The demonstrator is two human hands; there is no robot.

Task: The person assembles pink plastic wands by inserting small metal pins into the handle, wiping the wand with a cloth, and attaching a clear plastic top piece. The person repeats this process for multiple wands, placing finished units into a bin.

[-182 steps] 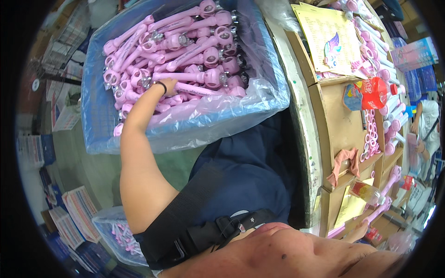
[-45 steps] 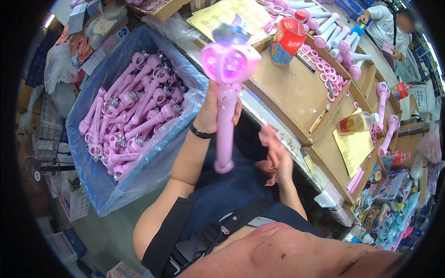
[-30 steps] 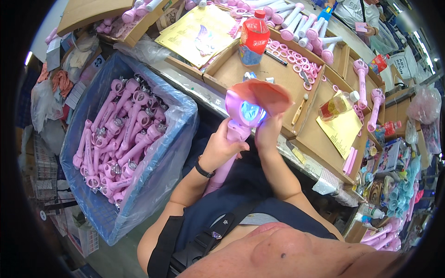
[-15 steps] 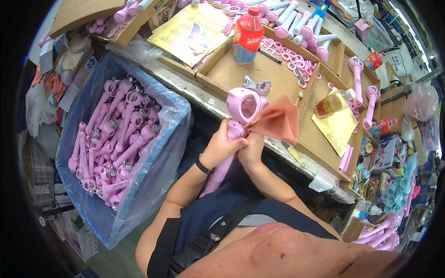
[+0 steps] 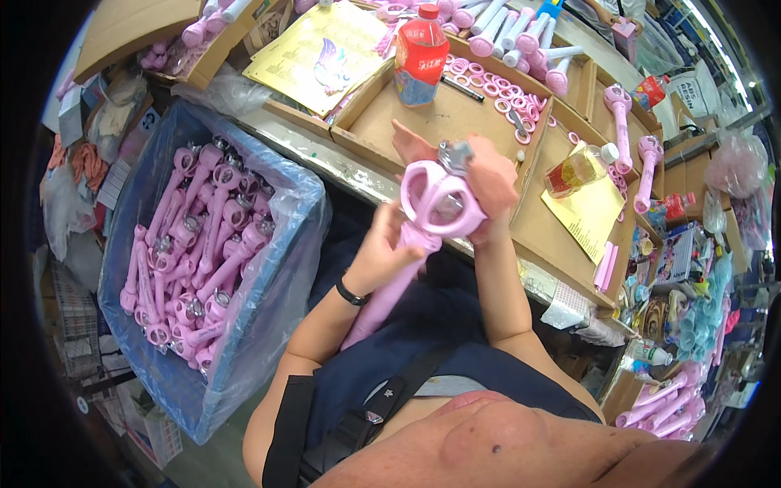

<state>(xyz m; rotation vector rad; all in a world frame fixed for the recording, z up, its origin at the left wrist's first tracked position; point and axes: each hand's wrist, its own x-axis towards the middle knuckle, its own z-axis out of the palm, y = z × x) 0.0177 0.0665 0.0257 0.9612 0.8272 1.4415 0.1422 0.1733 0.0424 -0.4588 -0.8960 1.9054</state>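
Observation:
A pink toy wand (image 5: 376, 305) slants up from my lap, its open ring-shaped head topped by a silver ornament (image 5: 455, 157). My left hand (image 5: 382, 254) is wrapped round the wand just below the head. On the far side of the head, my right hand (image 5: 493, 230) presses a salmon-orange cloth (image 5: 494, 180) against the silver top; the head and cloth partly hide its fingers. To the left, a blue crate (image 5: 264, 333) lined with clear plastic holds many similar pink wands (image 5: 213, 220) with silver tops.
Ahead is a cardboard tray (image 5: 374, 124) with a red-labelled bottle (image 5: 421, 61), a pen (image 5: 462, 88) and pink rings (image 5: 506, 96). Right of it stand a yellowish drink bottle (image 5: 569, 172) and pink wands (image 5: 647, 175). Yellow printed sheets (image 5: 293, 53) lie far left. Another person's hand (image 5: 606, 15) shows far right.
My right hand and cloth have risen from the wand's neck to its silver top. The wand's head has turned, showing its ring openings more squarely. My left hand keeps its hold.

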